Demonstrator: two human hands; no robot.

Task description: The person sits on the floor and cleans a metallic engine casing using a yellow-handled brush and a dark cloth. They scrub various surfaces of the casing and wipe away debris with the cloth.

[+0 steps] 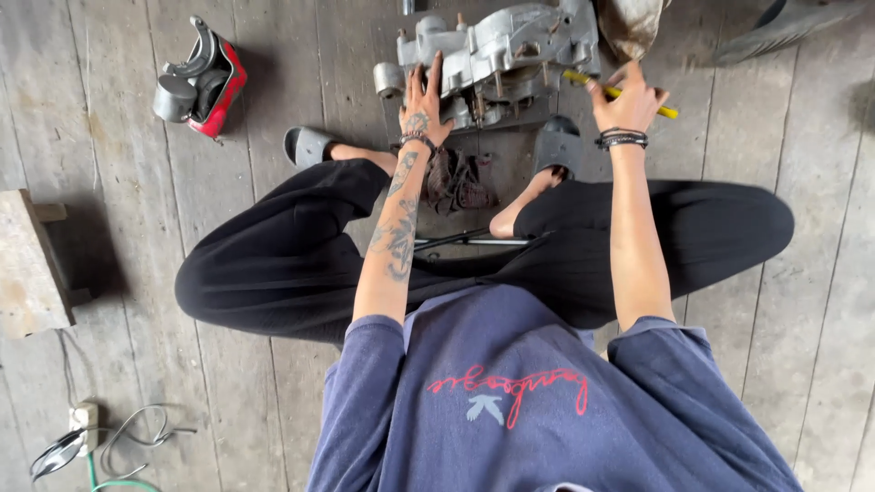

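Observation:
A grey metal engine case [497, 50] lies on the wooden floor in front of me. My left hand [425, 102] rests flat on its near edge, fingers spread, holding nothing. My right hand [629, 100] grips a yellow-handled tool [670, 112] whose shaft points toward the right side of the case. I am squatting, with black trousers and grey sandals on both feet. A dirty rag [460, 182] lies between my feet.
A red and grey engine part [202, 84] sits on the floor at the upper left. A wooden block [27, 264] lies at the left edge. A power strip with cables [87, 428] is at the lower left. A thin metal rod [474, 240] lies under my legs.

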